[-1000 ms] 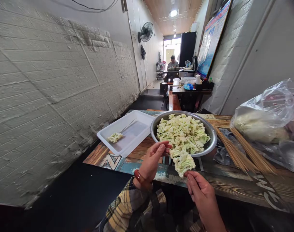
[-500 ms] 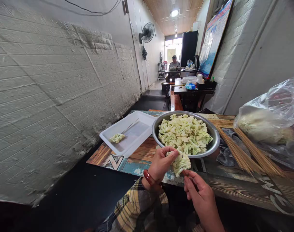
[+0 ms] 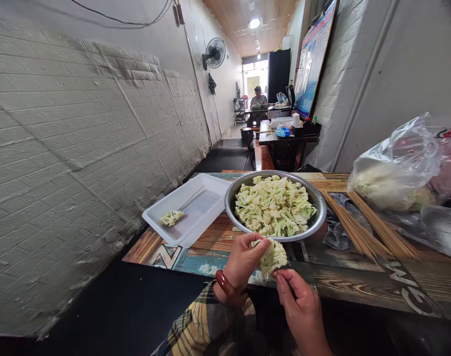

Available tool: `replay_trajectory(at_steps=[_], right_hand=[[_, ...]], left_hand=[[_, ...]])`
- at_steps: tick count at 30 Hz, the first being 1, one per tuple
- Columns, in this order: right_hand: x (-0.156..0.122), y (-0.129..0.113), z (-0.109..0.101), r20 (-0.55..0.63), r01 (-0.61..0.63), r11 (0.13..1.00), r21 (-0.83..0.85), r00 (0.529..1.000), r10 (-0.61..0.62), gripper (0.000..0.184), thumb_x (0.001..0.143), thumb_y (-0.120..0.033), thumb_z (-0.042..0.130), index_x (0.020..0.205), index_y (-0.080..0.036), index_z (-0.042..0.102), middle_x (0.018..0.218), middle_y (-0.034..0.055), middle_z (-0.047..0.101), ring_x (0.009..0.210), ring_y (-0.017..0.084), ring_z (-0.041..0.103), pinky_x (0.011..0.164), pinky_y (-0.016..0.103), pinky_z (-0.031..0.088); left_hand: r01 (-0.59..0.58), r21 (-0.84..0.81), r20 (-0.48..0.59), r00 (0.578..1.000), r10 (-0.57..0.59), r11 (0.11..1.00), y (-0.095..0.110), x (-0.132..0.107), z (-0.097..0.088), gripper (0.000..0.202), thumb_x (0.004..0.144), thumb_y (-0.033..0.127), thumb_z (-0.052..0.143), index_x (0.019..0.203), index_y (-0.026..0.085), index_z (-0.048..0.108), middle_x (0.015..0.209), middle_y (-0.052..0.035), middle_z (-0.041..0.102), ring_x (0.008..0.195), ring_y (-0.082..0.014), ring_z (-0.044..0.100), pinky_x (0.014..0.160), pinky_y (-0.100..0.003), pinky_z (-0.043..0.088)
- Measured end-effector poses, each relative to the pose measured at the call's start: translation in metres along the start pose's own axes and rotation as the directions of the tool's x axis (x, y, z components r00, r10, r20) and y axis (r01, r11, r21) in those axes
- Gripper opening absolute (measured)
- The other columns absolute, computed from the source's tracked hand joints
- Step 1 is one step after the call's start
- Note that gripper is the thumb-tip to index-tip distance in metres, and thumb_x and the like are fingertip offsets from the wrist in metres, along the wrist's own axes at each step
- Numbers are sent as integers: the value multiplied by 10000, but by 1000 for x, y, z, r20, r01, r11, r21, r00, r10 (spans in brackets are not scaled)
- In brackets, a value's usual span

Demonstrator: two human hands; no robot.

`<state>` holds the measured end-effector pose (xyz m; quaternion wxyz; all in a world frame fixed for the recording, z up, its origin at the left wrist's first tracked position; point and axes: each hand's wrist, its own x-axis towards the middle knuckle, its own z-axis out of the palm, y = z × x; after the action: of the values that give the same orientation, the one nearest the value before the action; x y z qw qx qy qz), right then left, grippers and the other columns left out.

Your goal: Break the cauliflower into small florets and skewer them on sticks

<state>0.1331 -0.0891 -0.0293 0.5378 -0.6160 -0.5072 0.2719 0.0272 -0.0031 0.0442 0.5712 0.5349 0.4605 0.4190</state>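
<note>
My left hand (image 3: 243,259) is closed round a cauliflower floret (image 3: 272,257) just in front of a metal bowl (image 3: 319,217) heaped with cut cauliflower (image 3: 273,205). My right hand (image 3: 297,304) sits right below the floret, fingers pinched at its lower edge; whether it grips a skewer there I cannot make out. A white tray (image 3: 206,207) to the left of the bowl carries one skewered cauliflower piece (image 3: 171,217).
Bundles of bamboo skewers (image 3: 362,227) lie on the wooden table (image 3: 377,282) right of the bowl. Plastic bags with cauliflower (image 3: 395,178) stand at the far right. A white brick wall (image 3: 80,148) runs along the left. A person (image 3: 258,99) sits at a far table.
Both hands have drawn the floret down and closer together, away from the bowl's rim. My left hand has folded over the floret.
</note>
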Motion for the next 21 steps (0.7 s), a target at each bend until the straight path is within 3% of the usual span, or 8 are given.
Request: replay_trajectory(at_steps=[10,16,18,21], right_hand=[[-2,2,1,-63,25,999,-22,998,-26,364,877,-470,453,703,-190,607,555,0,560,491,130,504,503,222,409],[4,3,-1,-9,18,1000,11,1000,-18,363,883,-472,446,670,-199,553,559,-4,538,499,126,479,503,224,389],[7,3,-4,30,6,999,48,1000,-8,369,878,-482,456,652,-203,537,530,-21,507,484,119,461,497,222,377],[10,6,-7,59,-65,986,155,997,57,379,855,-521,487,655,-204,539,494,-44,463,457,109,432,472,215,359]], left_hand=[[0,78,63,998,-5,997,7,-3,2,296,664,389,665,575,113,606,541,17,491,523,-75,379,503,-208,288],[-2,96,67,998,-4,995,2,-3,1,297,691,395,659,607,112,627,535,19,497,503,-74,394,484,-207,296],[-31,88,65,998,25,996,2,-3,-1,285,692,399,674,661,116,663,586,1,560,543,-90,455,520,-210,344],[-102,14,89,991,100,995,5,0,-8,330,688,392,706,901,140,704,826,-56,675,757,-154,576,685,-244,437]])
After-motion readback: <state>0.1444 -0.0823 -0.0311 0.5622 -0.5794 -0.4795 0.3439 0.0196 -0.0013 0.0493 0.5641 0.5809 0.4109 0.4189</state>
